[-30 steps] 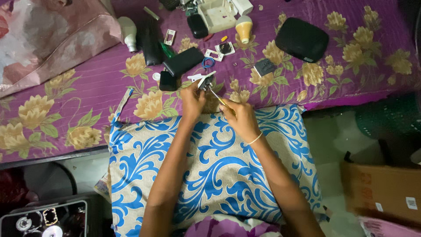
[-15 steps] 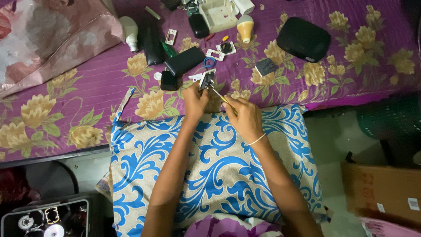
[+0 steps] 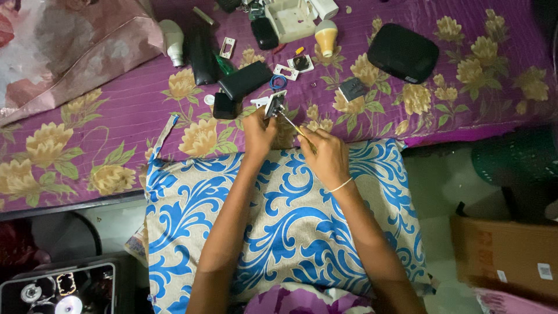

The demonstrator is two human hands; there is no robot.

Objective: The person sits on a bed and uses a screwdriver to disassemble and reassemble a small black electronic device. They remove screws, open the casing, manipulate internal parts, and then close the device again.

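Both forearms stretched forward over the blue-patterned cushion (image 3: 279,221), wrists meeting at the bed's (image 3: 116,122) near edge. Left hand (image 3: 258,132) clenched around a small switch (image 3: 274,104), held upright just above that edge, face tilted toward the right. Right hand (image 3: 328,157) gripping a screwdriver (image 3: 293,125), fingers curled on the handle. Long axis slanted from the right hand up and left, tip touching the switch. Black box (image 3: 244,80) just beyond.

Brown cardboard box (image 3: 504,256), perhaps white-labelled, right
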